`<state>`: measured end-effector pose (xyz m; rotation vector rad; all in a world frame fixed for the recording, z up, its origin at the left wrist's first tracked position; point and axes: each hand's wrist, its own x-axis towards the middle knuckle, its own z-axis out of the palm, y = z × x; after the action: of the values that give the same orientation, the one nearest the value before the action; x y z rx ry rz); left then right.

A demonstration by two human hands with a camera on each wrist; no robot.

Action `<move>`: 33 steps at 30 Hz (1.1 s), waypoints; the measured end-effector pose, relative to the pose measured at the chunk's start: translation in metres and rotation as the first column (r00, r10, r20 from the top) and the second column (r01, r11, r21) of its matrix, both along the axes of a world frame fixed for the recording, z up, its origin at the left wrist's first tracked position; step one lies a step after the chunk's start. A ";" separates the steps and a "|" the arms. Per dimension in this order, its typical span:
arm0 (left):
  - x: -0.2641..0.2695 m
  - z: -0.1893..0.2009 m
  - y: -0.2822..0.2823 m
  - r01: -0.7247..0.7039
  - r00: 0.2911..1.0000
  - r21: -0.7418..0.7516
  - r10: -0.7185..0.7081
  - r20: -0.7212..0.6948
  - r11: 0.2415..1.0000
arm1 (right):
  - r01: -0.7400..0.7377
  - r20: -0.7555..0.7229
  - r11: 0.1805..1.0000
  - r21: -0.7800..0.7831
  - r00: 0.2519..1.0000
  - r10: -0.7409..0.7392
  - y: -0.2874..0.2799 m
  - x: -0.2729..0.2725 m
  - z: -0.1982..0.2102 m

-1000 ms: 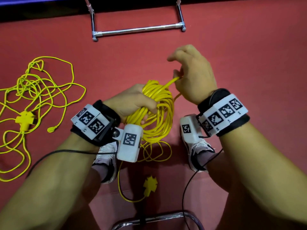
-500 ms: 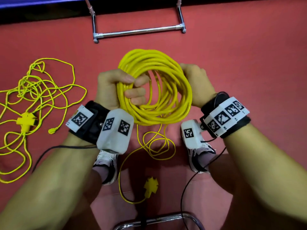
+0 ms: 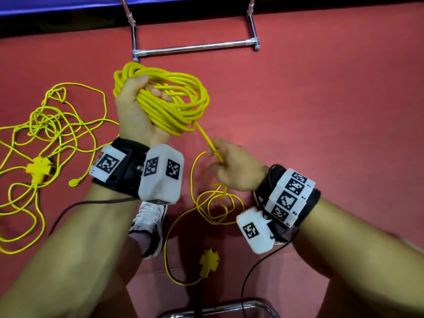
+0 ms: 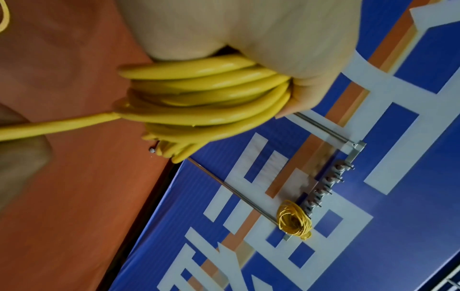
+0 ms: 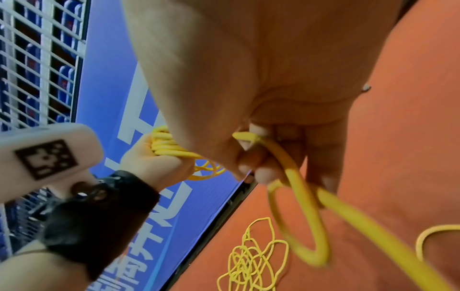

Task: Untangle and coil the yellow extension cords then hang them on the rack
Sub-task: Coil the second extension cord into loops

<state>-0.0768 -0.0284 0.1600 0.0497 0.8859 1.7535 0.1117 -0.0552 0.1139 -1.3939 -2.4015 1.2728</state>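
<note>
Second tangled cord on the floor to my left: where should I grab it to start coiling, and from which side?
Probably the loose plug end of the tangled cord, taken from above with the fingers. It lies free at the tangle's near right edge, apart from the loops, so feeding from it should draw fewer knots. The cross-shaped socket block sits inside crossing strands.

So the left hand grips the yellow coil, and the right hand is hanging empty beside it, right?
Not quite. The left hand does grip the yellow coil, but the right hand is not empty: it pinches the loose strand running from the coil, as the head view shows.

Yellow coil [image 3: 169,102] held up; second cord [image 3: 46,143] apparently tangled on floor.
</note>
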 end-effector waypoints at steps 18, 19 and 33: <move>-0.014 -0.003 0.007 -0.492 0.686 0.086 0.447 -0.574 0.866 | -0.138 -0.445 0.764 -0.630 0.871 -0.209 -0.011 0.000 0.019; -0.017 -0.006 0.006 -0.491 0.638 0.079 0.420 -0.646 0.867 | -0.133 -0.470 0.770 -0.624 0.851 -0.233 -0.010 0.001 0.021; 0.013 -0.014 -0.014 0.345 0.173 -0.550 -0.627 -0.760 0.761 | 0.316 -0.549 0.924 0.216 0.822 -0.153 0.035 0.028 0.054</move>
<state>-0.0641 -0.0426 0.1458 1.1852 1.6787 0.7975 0.1397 -0.0206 0.1677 -1.0447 -1.8804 1.0049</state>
